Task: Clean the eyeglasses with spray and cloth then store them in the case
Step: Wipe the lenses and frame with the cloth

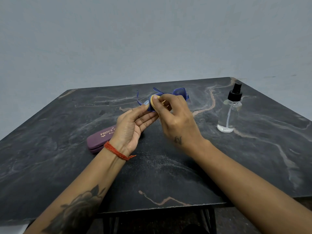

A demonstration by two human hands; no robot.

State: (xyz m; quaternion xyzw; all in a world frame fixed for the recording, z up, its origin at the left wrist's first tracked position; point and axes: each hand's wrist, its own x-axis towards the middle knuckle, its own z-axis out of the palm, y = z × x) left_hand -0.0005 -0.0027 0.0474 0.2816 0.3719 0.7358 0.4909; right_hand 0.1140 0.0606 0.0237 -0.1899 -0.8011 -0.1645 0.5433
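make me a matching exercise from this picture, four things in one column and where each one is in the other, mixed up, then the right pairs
Things:
1. eyeglasses
2. cloth
3. case
4. spray bottle

Places:
A. lying shut on the table, partly behind the left wrist
B. standing upright on the table, right of both hands
C. held up above the table by the left hand
D. pinched in the right hand against a lens

Pairs: 1-C, 2-D, 3-A, 4-B
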